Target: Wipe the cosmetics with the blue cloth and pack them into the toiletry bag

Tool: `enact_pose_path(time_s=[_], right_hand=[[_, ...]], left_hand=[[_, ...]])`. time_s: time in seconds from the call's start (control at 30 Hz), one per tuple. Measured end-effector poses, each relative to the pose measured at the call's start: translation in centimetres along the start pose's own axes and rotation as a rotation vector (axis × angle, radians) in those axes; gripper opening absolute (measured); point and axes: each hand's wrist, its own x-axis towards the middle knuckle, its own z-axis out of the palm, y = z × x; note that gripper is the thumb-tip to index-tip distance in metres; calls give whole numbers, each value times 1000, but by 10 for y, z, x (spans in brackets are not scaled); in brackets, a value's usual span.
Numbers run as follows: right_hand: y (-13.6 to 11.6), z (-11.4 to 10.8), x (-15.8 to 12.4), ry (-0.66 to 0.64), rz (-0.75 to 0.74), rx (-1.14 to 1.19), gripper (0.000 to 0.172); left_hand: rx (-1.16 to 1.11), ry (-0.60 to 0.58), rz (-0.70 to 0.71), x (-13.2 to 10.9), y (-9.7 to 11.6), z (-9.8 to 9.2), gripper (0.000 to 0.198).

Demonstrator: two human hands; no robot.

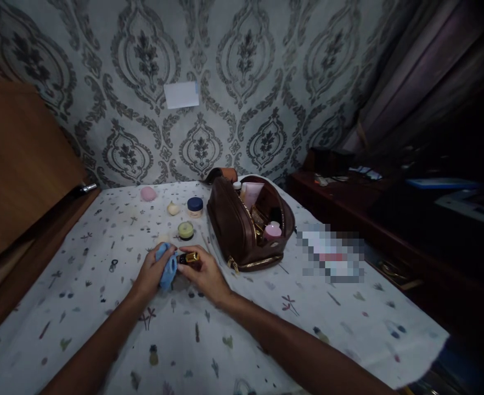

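My left hand is closed on a crumpled blue cloth over the table. Close beside it, my right hand grips a small dark bottle with a shiny gold part; its dark end points toward the cloth. Whether cloth and bottle touch I cannot tell. Just beyond the hands sits a small round jar with a yellow-green top. To the right stands an open brown toiletry bag with a gold zip. Inside it are a pale pink tube and a pink-and-white round container.
Further back are a blue-lidded jar, a small cream-coloured item and a pink rounded item. A black-and-brown object lies behind the bag. A blurred-out patch covers something at right. Wooden furniture borders the left.
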Motion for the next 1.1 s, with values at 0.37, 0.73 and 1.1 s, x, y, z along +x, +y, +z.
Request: enact_pose_path(time_s=[0.37,0.73,1.1], right_hand=[[1,1,11,61,149,379,43],[1,0,11,154,91,332,45],[-1,-2,8,187,48,132,44]], left_hand=[[-231,150,-137,-4,15,11,50],[-180,98,-100,-8,15,15,63],[323,224,307,-8,17,-3,42]])
